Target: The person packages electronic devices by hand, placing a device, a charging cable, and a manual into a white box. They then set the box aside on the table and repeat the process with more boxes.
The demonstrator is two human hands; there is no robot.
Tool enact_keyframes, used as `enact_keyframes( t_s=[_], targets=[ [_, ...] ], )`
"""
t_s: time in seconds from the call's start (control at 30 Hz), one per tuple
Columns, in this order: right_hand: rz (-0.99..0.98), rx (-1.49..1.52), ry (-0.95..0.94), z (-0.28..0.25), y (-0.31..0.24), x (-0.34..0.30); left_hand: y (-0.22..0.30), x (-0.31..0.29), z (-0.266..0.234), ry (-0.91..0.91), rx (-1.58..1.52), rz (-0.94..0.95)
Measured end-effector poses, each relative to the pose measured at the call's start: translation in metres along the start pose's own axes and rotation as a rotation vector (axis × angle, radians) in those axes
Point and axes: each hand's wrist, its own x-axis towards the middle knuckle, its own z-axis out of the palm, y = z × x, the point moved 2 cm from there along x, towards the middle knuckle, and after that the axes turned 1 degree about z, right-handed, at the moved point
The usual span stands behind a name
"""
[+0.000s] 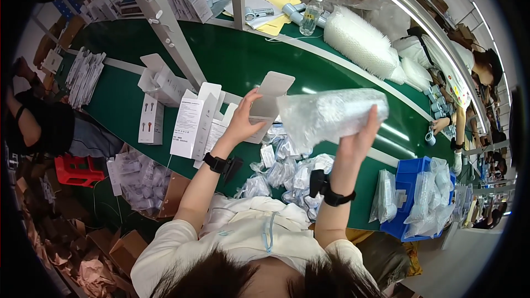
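Two hands fill my view, apart from each other and both occupied. At the far left of the green bench (229,49) I see a stack of flat white pieces (84,80), probably bundled to save room. Next, printed white cartons (187,127) stand upright, I judge so they sit within easy reach. The left hand (245,116) is clamped on the side of an open white box (269,109), likely to steady it with its mouth free. Small bagged parts (281,171) lie nearer the body. Beside the box, a bubble-wrap pouch (334,113) is in the air, gripped near its right end by the right hand (358,143), perhaps so its loose end points boxward; I cannot tell whether they touch. Farther right, a blue bin (393,227) corrals more wrapped pouches (428,204).
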Motion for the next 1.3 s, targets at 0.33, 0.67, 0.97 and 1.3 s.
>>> enact_keyframes(
  t_s=[0.33, 0.67, 0.97, 1.3],
  targets=[
    [0.03, -0.089, -0.021, 0.026, 0.096, -0.009, -0.019, -0.011, 0.017, 0.081, 0.149, -0.138],
    [-0.348, -0.402, -0.022, 0.037, 0.118, -0.018, -0.026, -0.03, 0.038, 0.17, 0.16, -0.149],
    [-0.692, -1.164, -0.729, 0.031, 0.113, -0.035, -0.017, -0.033, 0.028, 0.17, 0.017, 0.174],
    [-0.569, -1.249, -0.832, -0.028, 0.095, -0.026, -0.036, -0.063, -0.002, 0.154, -0.082, 0.011]
  ],
)
